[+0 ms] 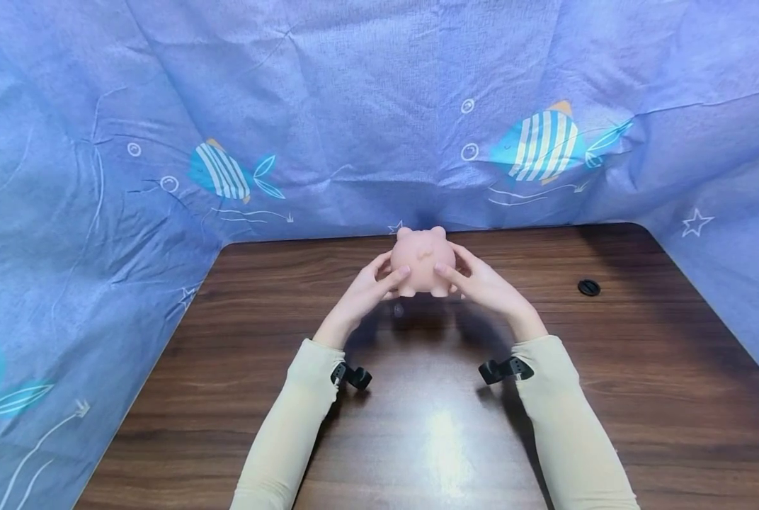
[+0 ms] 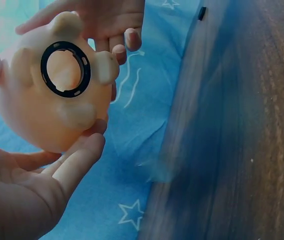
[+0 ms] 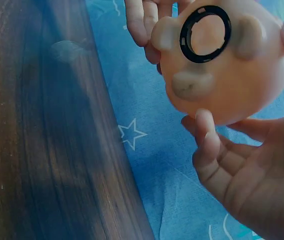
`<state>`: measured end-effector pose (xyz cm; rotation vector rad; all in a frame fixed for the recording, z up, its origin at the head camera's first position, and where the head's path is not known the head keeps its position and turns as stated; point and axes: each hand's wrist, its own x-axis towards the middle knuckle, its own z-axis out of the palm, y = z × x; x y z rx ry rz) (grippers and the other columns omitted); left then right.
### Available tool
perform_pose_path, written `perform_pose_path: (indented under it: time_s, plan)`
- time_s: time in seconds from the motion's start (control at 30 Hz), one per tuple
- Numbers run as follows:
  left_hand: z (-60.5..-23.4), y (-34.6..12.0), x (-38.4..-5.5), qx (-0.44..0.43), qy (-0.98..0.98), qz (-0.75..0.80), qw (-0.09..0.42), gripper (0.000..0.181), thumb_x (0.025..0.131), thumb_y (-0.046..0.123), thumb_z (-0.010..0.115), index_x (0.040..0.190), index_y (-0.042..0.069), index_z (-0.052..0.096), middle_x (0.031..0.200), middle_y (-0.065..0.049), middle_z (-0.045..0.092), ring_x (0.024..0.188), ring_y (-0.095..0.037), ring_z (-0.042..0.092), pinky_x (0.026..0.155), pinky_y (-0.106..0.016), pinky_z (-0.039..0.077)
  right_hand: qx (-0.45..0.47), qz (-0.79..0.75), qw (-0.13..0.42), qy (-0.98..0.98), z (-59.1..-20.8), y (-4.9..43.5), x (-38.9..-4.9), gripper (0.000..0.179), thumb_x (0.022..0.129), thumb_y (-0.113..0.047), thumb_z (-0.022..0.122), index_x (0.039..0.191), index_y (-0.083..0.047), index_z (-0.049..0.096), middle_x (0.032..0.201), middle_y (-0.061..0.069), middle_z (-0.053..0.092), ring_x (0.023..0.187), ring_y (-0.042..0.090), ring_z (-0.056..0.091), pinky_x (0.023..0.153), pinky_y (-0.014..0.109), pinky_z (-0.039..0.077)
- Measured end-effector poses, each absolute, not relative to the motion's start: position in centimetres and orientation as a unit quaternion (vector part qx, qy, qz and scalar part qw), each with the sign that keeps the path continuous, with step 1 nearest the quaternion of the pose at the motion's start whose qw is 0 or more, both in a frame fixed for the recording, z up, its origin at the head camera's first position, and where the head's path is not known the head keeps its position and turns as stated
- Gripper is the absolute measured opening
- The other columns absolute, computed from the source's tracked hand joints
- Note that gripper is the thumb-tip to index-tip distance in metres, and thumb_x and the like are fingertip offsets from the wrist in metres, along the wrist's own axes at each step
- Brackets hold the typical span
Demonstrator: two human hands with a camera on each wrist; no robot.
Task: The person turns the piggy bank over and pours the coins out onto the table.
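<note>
We see a pink piggy bank (image 1: 423,258) held up between two hands, just above the far edge of the wood-grain surface (image 1: 239,382), with its feet pointing down and its curly tail facing the head camera. The left hand (image 1: 368,289) grips one side, its thumb pressed on the rear and its other fingers curled around the flank. The right hand (image 1: 486,285) mirrors it on the opposite side, thumb also on the rear, so both sets of fingers are clamped on the bank. From the left wrist view we can look at the underside, where a black ring (image 2: 86,70) with small notches frames a round opening among the four stubby feet.

To the right of the hands, well apart from them, we find a round black cap (image 1: 588,287) lying on the surface. Pale sleeves (image 1: 277,439) cover both forearms, and a small black camera (image 1: 358,377) sits at each wrist. Behind the surface we have a blue cloth (image 1: 367,85) printed with striped fish (image 1: 539,145), bubbles and star outlines.
</note>
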<state>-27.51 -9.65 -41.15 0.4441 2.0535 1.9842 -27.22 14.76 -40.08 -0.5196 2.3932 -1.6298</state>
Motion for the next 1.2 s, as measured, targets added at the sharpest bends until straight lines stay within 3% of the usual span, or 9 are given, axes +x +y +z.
perform_pose_path:
  time_s: [0.2, 0.57, 0.8, 1.2]
  plan:
    - [-41.5, -9.36, -27.56, 0.127, 0.712, 0.677, 0.138, 0.059, 0.103, 0.032, 0.056, 0.151, 0.002, 0.039, 0.137, -0.021, 0.056, 0.113, -0.029, 0.064, 0.1, -0.049, 0.052, -0.146, -0.577, 0.114, 0.796, -40.47, 14.34, -27.11, 0.07, 0.103, -0.049, 0.052, 0.159, -0.016, 0.028, 0.125, 0.016, 0.058, 0.098, 0.024, 0.058, 0.091, 0.048, 0.051]
    - [-41.82, -9.56, -27.84, 0.119, 0.703, 0.684, 0.154, 0.058, 0.103, 0.033, 0.056, 0.15, 0.003, 0.039, 0.133, -0.023, 0.059, 0.107, -0.028, 0.068, 0.103, -0.054, 0.048, -0.161, -0.568, 0.113, 0.799, -40.93, 14.06, -27.59, 0.064, 0.105, -0.044, 0.048, 0.157, -0.011, 0.03, 0.11, 0.016, 0.06, 0.09, 0.022, 0.056, 0.08, 0.038, 0.052]
    - [-41.84, -9.46, -28.05, 0.112, 0.708, 0.68, 0.154, 0.059, 0.103, 0.034, 0.057, 0.15, 0.002, 0.04, 0.131, -0.022, 0.06, 0.106, -0.027, 0.068, 0.103, -0.052, 0.049, -0.16, -0.571, 0.112, 0.797, -41.09, 14.11, -27.83, 0.062, 0.105, -0.042, 0.049, 0.154, -0.008, 0.034, 0.101, 0.014, 0.06, 0.088, 0.025, 0.056, 0.073, 0.028, 0.05]
    - [-41.92, -9.24, -27.89, 0.106, 0.718, 0.67, 0.153, 0.059, 0.103, 0.037, 0.057, 0.149, 0.003, 0.041, 0.127, -0.021, 0.064, 0.106, -0.028, 0.069, 0.099, -0.047, 0.053, -0.156, -0.566, 0.114, 0.801, -41.06, 14.18, -27.7, 0.064, 0.105, -0.047, 0.048, 0.152, -0.005, 0.037, 0.094, 0.01, 0.059, 0.087, 0.029, 0.056, 0.073, 0.03, 0.049]
